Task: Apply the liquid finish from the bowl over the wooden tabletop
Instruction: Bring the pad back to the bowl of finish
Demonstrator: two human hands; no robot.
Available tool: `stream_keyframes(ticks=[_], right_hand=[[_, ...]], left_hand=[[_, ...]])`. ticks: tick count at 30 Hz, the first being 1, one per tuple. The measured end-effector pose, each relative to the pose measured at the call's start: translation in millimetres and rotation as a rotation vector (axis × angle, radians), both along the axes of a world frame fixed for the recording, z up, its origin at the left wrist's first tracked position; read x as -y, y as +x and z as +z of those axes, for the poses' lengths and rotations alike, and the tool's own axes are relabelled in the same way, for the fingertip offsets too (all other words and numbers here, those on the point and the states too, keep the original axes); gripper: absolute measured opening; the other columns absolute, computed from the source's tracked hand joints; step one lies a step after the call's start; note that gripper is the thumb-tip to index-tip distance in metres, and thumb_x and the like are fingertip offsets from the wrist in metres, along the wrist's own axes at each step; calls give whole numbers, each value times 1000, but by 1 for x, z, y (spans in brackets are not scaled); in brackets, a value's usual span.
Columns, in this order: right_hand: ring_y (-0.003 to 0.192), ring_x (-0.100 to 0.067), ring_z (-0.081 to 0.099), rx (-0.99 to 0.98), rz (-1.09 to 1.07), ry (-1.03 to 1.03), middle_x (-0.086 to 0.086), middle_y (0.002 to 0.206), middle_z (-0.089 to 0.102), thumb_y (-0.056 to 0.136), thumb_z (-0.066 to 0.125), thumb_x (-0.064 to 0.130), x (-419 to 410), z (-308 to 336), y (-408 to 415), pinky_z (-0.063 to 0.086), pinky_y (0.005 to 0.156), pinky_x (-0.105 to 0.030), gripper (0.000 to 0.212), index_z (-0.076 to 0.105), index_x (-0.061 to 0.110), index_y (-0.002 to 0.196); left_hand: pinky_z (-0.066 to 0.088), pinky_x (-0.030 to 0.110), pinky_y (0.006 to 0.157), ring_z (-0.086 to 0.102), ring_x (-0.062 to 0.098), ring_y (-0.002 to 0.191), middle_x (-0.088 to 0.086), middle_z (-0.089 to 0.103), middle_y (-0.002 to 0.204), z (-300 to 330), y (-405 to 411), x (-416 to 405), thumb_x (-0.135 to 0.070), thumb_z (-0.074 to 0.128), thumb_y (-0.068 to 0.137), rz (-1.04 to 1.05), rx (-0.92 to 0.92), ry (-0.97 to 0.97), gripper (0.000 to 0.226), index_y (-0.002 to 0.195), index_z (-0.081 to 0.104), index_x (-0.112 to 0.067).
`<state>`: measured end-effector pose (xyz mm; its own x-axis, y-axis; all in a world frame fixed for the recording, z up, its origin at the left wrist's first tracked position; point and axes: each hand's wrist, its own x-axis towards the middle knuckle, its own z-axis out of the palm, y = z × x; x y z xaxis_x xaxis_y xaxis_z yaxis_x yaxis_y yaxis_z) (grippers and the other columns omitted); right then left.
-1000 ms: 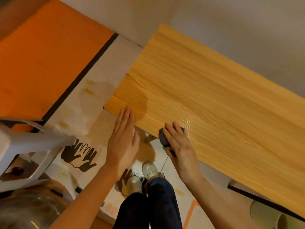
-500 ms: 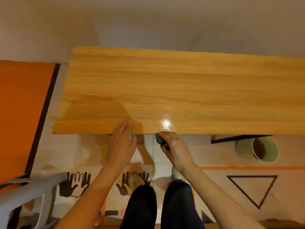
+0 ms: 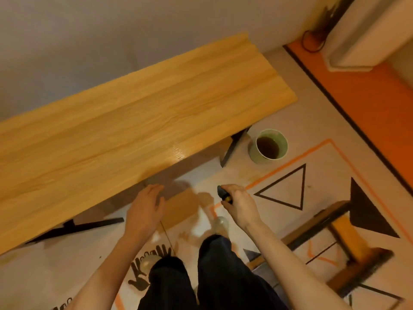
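Observation:
The long wooden tabletop runs diagonally across the view, with a wet glossy patch near its front edge. A pale green bowl holding dark brown liquid stands on the floor beside the table's right end. My right hand is off the table, closed around a dark sponge applicator with a yellow spot, held over the floor between the table edge and the bowl. My left hand hovers just off the front edge, fingers loosely spread and holding nothing.
Patterned floor covering with black triangles, hand prints and orange lines lies underfoot. A wooden stool or frame stands at the right. Black table legs show below the top. My legs and shoes fill the bottom centre. An orange mat lies at far right.
My view has swung right, bringing the table's right end and the bowl into sight. Both hands have left the tabletop's front edge; the right hand carries the applicator out over the floor.

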<state>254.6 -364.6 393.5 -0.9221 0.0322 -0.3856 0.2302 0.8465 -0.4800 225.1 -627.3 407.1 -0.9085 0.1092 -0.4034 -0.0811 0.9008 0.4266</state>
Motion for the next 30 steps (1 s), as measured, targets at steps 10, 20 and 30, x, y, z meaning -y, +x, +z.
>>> stream_keyframes(ticks=[10, 20, 30], right_hand=[[115, -22, 55, 92, -389, -31, -2, 128, 60, 88, 63, 15, -174, -1, 25, 48, 91, -34, 46, 55, 20, 133], [104, -18, 60, -68, -807, -242, -3, 118, 65, 84, 73, 20, -249, 2, -11, 47, 86, -25, 45, 61, 16, 128], [93, -18, 68, -86, -1455, -830, -3, 97, 72, 88, 66, 42, -316, -9, -117, 57, 78, -28, 37, 68, 16, 115]], left_hand=[[36, 33, 112, 41, 17, 142, -4, 44, 155, -11, -33, -181, -27, 46, 103, -281, 103, -19, 44, 146, 50, -24], [45, 38, 105, 54, 25, 129, 6, 55, 144, -1, -108, -340, -19, 49, 101, -599, 88, 86, 40, 140, 56, -15], [47, 3, 82, 58, -5, 110, -17, 60, 118, -7, -175, -487, -10, 51, 100, -582, 659, 498, 42, 140, 47, -25]])
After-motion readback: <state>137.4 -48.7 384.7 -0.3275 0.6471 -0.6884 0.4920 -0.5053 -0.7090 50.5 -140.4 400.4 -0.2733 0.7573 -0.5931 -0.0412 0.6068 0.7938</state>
